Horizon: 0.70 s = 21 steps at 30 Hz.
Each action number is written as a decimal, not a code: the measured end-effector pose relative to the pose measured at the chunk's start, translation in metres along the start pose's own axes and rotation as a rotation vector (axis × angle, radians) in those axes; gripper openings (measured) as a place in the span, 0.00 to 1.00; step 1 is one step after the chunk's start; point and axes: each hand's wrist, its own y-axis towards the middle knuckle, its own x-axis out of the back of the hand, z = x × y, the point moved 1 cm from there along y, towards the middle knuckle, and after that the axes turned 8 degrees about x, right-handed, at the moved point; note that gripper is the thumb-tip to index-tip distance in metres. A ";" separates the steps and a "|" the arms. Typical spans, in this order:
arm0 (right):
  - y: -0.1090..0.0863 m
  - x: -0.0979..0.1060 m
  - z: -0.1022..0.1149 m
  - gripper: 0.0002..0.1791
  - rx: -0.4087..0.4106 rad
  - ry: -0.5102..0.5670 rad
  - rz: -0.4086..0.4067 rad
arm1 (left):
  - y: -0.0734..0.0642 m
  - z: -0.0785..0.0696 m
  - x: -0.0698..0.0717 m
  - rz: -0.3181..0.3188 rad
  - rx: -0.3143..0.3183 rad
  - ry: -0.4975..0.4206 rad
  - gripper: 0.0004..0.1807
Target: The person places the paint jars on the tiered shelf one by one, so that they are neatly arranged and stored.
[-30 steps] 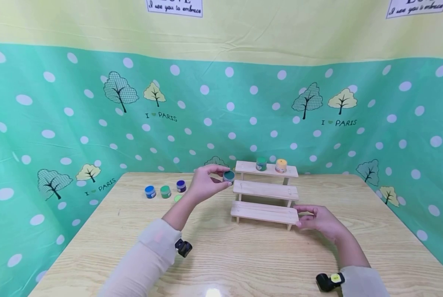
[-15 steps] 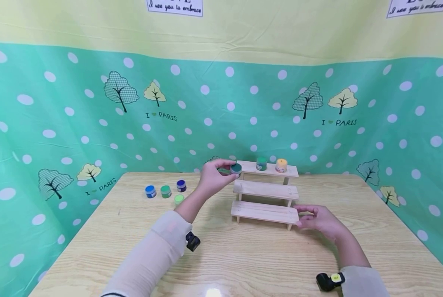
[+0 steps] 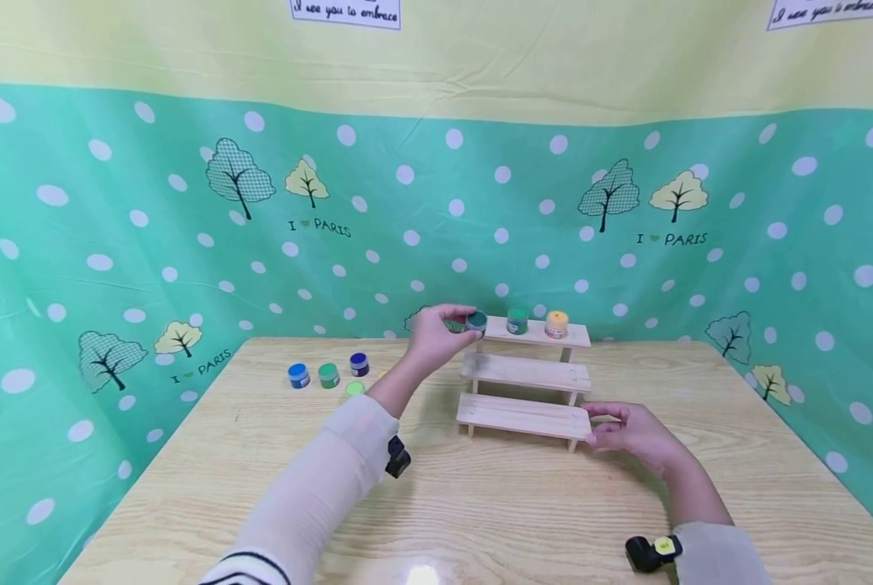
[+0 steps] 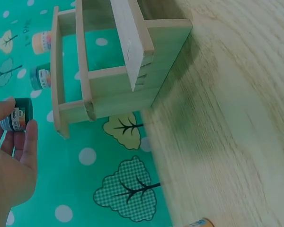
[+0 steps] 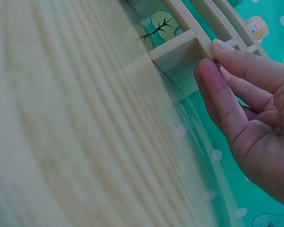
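Between thumb and fingers, my left hand [image 3: 438, 335] pinches a small dark teal paint jar [image 3: 476, 323] at the left end of the top shelf, overlapping it in the head view. The left wrist view shows the same jar [image 4: 21, 113] upright beyond the shelf's end. A three-tier wooden display rack [image 3: 527, 373] stands on the table. On its top shelf sit a green paint jar [image 3: 517, 322] and a yellow-orange paint jar [image 3: 557, 324]. My right hand [image 3: 636, 435] grips the right end of the lowest shelf; the right wrist view shows thumb and fingertips on that board's corner [image 5: 204, 46].
Left on the wooden table [image 3: 210, 455] stand a blue jar [image 3: 298, 375], a green jar [image 3: 328, 374], a purple jar [image 3: 359, 364] and a light green jar [image 3: 355, 388]. An orange jar [image 4: 202, 223] is mostly hidden behind my left forearm. A patterned green cloth [image 3: 378, 268] hangs behind.
My left hand has moved right and away from me with the dark teal jar, from beside the rack to the top shelf's left end. The right hand keeps its grip.
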 end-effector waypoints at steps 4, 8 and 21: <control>0.000 0.000 0.000 0.39 0.003 0.011 0.009 | 0.007 0.000 -0.003 -0.014 0.006 0.039 0.18; -0.001 0.001 0.001 0.39 0.006 0.010 0.011 | 0.014 0.001 -0.008 -0.023 0.009 0.062 0.17; 0.000 0.001 -0.001 0.40 -0.003 0.000 0.008 | 0.030 0.005 -0.018 -0.019 0.036 0.143 0.16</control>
